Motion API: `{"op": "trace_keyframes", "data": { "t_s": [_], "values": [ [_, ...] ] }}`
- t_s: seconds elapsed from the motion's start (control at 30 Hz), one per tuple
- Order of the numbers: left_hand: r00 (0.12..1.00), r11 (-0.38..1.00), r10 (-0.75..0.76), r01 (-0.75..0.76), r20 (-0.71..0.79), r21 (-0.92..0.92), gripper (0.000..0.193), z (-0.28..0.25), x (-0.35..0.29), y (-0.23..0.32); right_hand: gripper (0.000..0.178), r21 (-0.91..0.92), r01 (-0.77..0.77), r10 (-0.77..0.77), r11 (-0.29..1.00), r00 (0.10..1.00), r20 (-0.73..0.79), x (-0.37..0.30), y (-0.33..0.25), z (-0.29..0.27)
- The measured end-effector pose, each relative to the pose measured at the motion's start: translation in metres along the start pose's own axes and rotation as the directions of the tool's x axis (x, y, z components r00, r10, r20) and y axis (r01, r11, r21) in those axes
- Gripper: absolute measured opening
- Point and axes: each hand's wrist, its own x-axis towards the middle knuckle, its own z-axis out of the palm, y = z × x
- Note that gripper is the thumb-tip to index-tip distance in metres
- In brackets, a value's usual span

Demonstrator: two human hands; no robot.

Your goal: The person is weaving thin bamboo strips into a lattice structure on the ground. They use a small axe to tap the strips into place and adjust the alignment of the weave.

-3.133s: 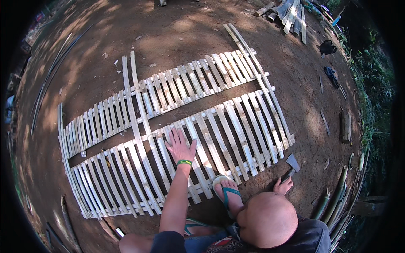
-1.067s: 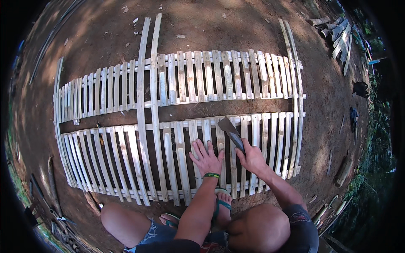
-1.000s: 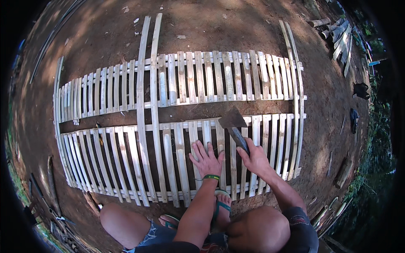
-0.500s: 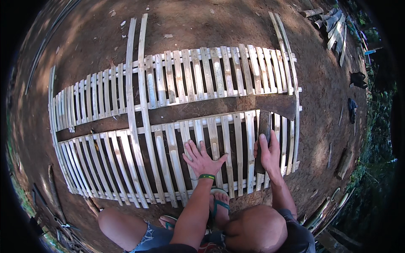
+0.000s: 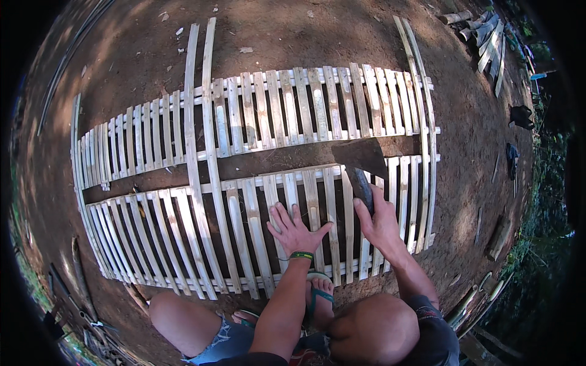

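My right hand (image 5: 378,221) grips the dark handle of an axe (image 5: 361,157), its broad flat head held above the gap between two rows of bamboo slats. My left hand (image 5: 298,233) lies flat with fingers spread on the upright slats of the near row (image 5: 250,226). A green band circles the left wrist. The far row of slats (image 5: 287,107) runs roughly parallel to the near one. Long bamboo strips (image 5: 206,128) cross both rows. Part of the near row is hidden beneath the axe and my hands.
Brown earth (image 5: 293,36) surrounds the slatted frame. Cut bamboo pieces (image 5: 491,46) lie in a pile at the far right. A short log (image 5: 500,238) is on the right, and thin poles (image 5: 67,55) lie at the far left. My sandalled foot (image 5: 321,299) is at the near edge.
My right hand has shifted left with the axe, whose head has swung left and now tilts over the gap between the rows. My left hand stays in place on the slats.
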Motion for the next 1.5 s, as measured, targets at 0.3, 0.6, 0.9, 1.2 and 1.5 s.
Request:
{"op": "trace_keyframes", "data": {
  "t_s": [0.3, 0.6, 0.9, 1.2, 1.5],
  "values": [
    [0.994, 1.0, -0.027, 0.026, 0.106, 0.005, 0.127, 0.0, 0.0, 0.001, 0.033, -0.096, -0.015, 0.02, 0.995, 0.998, 0.057, -0.026, 0.053, 0.02],
    [0.997, 0.996, -0.034, 0.027, 0.076, 0.087, 0.13, 0.0, 0.001, 0.003, 0.024, 0.31, -0.128, 0.2, 0.942, 0.957, -0.212, -0.007, 0.035, -0.035],
    [0.995, 0.997, -0.038, 0.031, 0.092, 0.074, 0.13, 0.0, -0.003, 0.004, 0.026, -0.181, 0.044, -0.051, 0.983, 0.998, -0.037, 0.005, 0.053, -0.02],
    [0.997, 0.997, -0.041, 0.038, 0.059, 0.061, 0.129, -0.001, 0.003, 0.001, 0.024, 0.097, -0.087, 0.095, 0.991, 0.992, -0.079, 0.012, -0.005, -0.046],
    [0.998, 0.997, -0.032, 0.027, 0.061, 0.076, 0.131, 0.003, 0.002, 0.004, 0.032, -0.143, -0.196, 0.198, 0.97, 0.98, 0.003, -0.023, 0.069, -0.025]
  ]
}}
